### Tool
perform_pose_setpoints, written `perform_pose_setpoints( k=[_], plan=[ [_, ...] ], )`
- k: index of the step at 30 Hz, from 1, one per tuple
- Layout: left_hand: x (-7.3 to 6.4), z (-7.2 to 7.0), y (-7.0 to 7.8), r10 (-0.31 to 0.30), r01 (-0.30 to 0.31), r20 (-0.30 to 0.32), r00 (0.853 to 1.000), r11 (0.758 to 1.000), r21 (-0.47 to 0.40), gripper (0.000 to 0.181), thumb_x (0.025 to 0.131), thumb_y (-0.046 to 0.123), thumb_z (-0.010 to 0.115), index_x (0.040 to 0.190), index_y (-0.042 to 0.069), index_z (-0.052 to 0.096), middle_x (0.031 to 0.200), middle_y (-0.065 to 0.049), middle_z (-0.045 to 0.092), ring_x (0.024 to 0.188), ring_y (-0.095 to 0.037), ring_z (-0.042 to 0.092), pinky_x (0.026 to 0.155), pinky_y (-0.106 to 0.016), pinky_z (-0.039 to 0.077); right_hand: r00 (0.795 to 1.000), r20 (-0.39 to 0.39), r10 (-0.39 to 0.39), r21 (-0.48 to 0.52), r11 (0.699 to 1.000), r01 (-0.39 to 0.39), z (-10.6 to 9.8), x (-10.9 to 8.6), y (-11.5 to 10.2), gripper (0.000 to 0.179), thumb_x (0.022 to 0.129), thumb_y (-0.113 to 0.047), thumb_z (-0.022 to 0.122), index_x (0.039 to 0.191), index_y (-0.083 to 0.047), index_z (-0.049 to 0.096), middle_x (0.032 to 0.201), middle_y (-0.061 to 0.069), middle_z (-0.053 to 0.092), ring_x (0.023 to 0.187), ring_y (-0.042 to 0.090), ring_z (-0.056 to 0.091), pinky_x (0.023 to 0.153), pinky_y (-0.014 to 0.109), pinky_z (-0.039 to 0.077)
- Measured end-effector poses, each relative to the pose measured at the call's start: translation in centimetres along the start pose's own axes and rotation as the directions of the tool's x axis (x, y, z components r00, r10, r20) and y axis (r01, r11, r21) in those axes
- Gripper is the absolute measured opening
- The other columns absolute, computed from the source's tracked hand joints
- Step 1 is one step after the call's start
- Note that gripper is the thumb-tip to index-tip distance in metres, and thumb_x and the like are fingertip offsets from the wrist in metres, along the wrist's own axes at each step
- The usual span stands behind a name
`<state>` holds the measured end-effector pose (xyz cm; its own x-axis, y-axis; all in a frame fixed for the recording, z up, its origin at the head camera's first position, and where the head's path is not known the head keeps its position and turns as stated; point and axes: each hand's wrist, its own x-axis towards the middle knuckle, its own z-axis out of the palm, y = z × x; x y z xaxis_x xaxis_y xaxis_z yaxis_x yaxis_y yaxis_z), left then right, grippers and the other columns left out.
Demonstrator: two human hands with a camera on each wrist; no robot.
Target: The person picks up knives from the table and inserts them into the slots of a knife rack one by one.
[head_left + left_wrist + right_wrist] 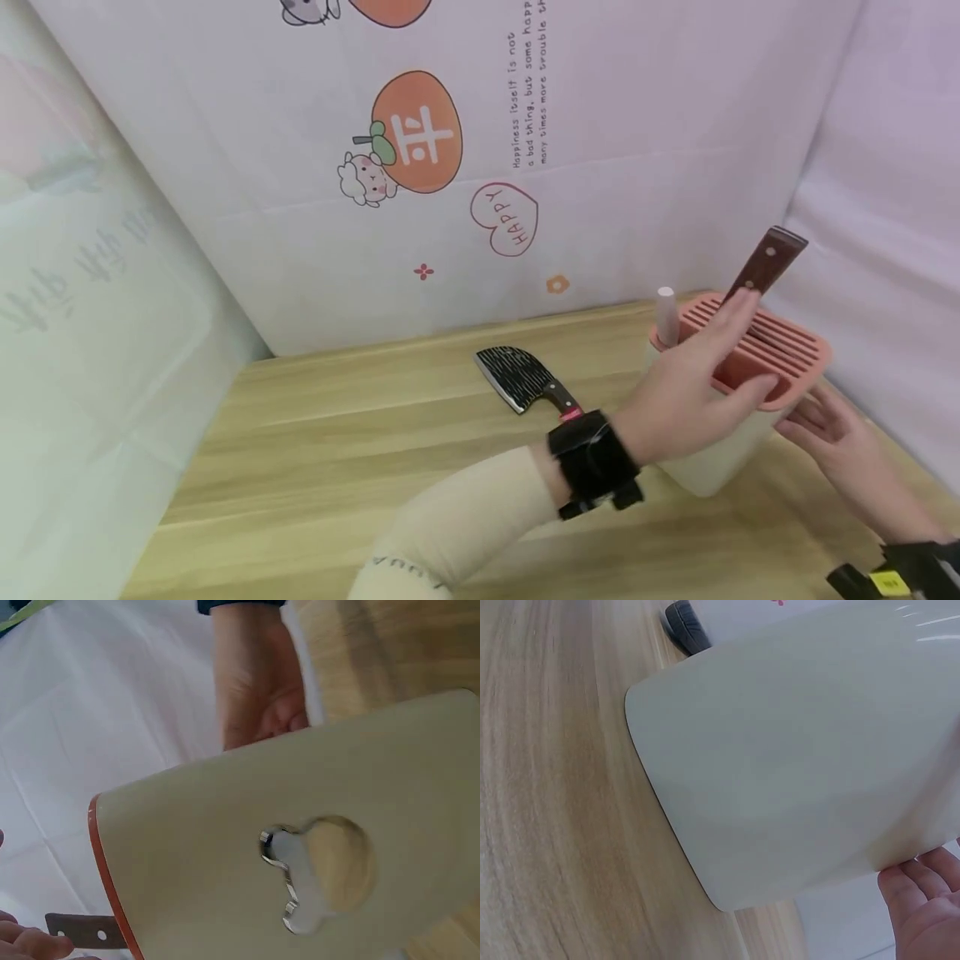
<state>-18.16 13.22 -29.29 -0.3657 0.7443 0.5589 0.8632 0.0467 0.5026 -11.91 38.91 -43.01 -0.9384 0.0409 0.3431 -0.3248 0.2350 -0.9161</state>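
Note:
A cream knife block (712,462) with an orange slotted lid (806,350) stands on the wooden table at the right. A brown-handled knife (768,262) sits in one slot, its handle sticking up. My left hand (693,396) lies over the lid with fingers straight and thumb spread; its fingertips are near the knife handle (86,930). My right hand (847,454) touches the block's right side, and its fingers (911,889) rest against the cream wall (780,765). A bear-shaped window (330,862) shows in the block in the left wrist view.
A cleaver (517,375) with a dark patterned blade lies on the table (315,467), left of the block. A white rod-like handle (667,317) stands at the lid's left end. Printed white cloth (637,125) hangs behind the table.

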Motion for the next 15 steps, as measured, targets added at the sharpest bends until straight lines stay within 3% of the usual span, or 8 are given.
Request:
perform_pose_setpoints(
  k=[2, 3, 5, 7, 8, 10, 14, 15],
  plan=[
    [-2.2, -0.6, -0.7, 0.088, -0.088, 0.005, 0.996, 0.996, -0.010, 0.072, 0.097, 0.014, 0.059, 0.151, 0.001, 0.013, 0.157, -0.012, 0.014, 0.136, -0.004, 0.024, 0.108, -0.012, 0.025, 1.000, -0.016, 0.007, -0.067, 0.998, -0.008, -0.1, -0.1, 0.1, 0.073, 0.096, 0.011, 0.049, 0.155, -0.019, 0.017, 0.131, -0.020, 0.047, 0.113, -0.010, 0.048, 0.082, 0.006, 0.046],
    [-3.2, -0.9, -1.2, 0.121, -0.121, 0.006, 0.993, 0.993, -0.007, 0.072, 0.096, 0.013, 0.060, 0.150, -0.001, 0.015, 0.156, -0.015, 0.017, 0.139, -0.004, 0.012, 0.112, -0.016, 0.018, 1.000, -0.021, 0.004, -0.078, 0.997, -0.005, -0.2, -0.2, 0.1, 0.073, 0.096, 0.011, 0.049, 0.155, -0.018, 0.017, 0.130, -0.021, 0.048, 0.113, -0.010, 0.048, 0.081, 0.006, 0.046],
    [-5.6, -1.5, -2.2, 0.155, -0.155, 0.011, 0.988, 0.988, -0.001, 0.072, 0.095, 0.011, 0.063, 0.149, -0.002, 0.018, 0.155, -0.017, 0.021, 0.141, -0.009, 0.014, 0.114, -0.021, 0.019, 0.999, -0.032, -0.010, -0.091, 0.996, 0.007, -0.3, -0.6, 0.3, 0.074, 0.095, 0.013, 0.050, 0.155, -0.017, 0.018, 0.129, -0.022, 0.049, 0.112, -0.010, 0.048, 0.080, 0.006, 0.047],
    [-7.9, -2.1, -3.4, 0.112, -0.113, 0.052, 0.992, 0.994, 0.006, 0.071, 0.096, 0.014, 0.061, 0.151, 0.004, 0.018, 0.156, -0.012, 0.021, 0.140, -0.008, 0.017, 0.113, -0.022, 0.022, 0.999, -0.028, -0.038, -0.037, 0.999, 0.037, -0.3, -0.9, 0.4, 0.074, 0.093, 0.017, 0.048, 0.154, -0.014, 0.019, 0.130, -0.021, 0.051, 0.112, -0.008, 0.050, 0.080, 0.007, 0.047],
    [-9.0, -2.5, -4.1, 0.085, -0.086, 0.077, 0.993, 0.996, 0.015, 0.070, 0.096, 0.015, 0.061, 0.152, 0.006, 0.019, 0.155, -0.010, 0.024, 0.135, -0.006, 0.032, 0.109, -0.017, 0.029, 0.998, -0.023, -0.050, -0.014, 0.999, 0.050, -0.3, -1.0, 0.5, 0.074, 0.092, 0.019, 0.047, 0.154, -0.013, 0.019, 0.131, -0.020, 0.052, 0.112, -0.007, 0.051, 0.080, 0.008, 0.047],
    [-10.9, -3.0, -5.7, 0.020, -0.026, 0.147, 0.989, 0.999, 0.040, 0.067, 0.097, 0.016, 0.060, 0.152, 0.011, 0.023, 0.152, -0.004, 0.032, 0.106, 0.000, 0.057, 0.098, -0.011, 0.039, 0.998, -0.021, -0.066, 0.008, 0.998, 0.066, -0.4, -1.0, 0.7, 0.074, 0.092, 0.020, 0.045, 0.154, -0.012, 0.020, 0.130, -0.019, 0.053, 0.111, -0.006, 0.052, 0.080, 0.008, 0.048],
    [-13.7, -3.7, -8.9, -0.062, 0.014, 0.307, 0.950, 0.988, 0.157, 0.047, 0.098, 0.018, 0.060, 0.143, 0.014, 0.046, 0.138, 0.004, 0.052, 0.084, 0.010, 0.057, 0.087, -0.006, 0.043, 0.998, -0.008, -0.064, 0.007, 0.998, 0.064, -0.4, -0.5, 0.9, 0.074, 0.093, 0.019, 0.044, 0.154, -0.014, 0.020, 0.129, -0.021, 0.053, 0.111, -0.008, 0.051, 0.079, 0.007, 0.047],
    [-14.0, -3.8, -9.6, -0.064, 0.003, 0.339, 0.939, 0.984, 0.179, 0.042, 0.097, 0.018, 0.060, 0.138, 0.014, 0.052, 0.134, 0.005, 0.056, 0.095, 0.009, 0.056, 0.092, -0.008, 0.041, 0.998, -0.008, -0.062, -0.001, 0.998, 0.062, -0.4, -0.3, 0.9, 0.074, 0.093, 0.019, 0.044, 0.154, -0.015, 0.019, 0.128, -0.022, 0.052, 0.111, -0.009, 0.050, 0.079, 0.007, 0.047]
  ],
)
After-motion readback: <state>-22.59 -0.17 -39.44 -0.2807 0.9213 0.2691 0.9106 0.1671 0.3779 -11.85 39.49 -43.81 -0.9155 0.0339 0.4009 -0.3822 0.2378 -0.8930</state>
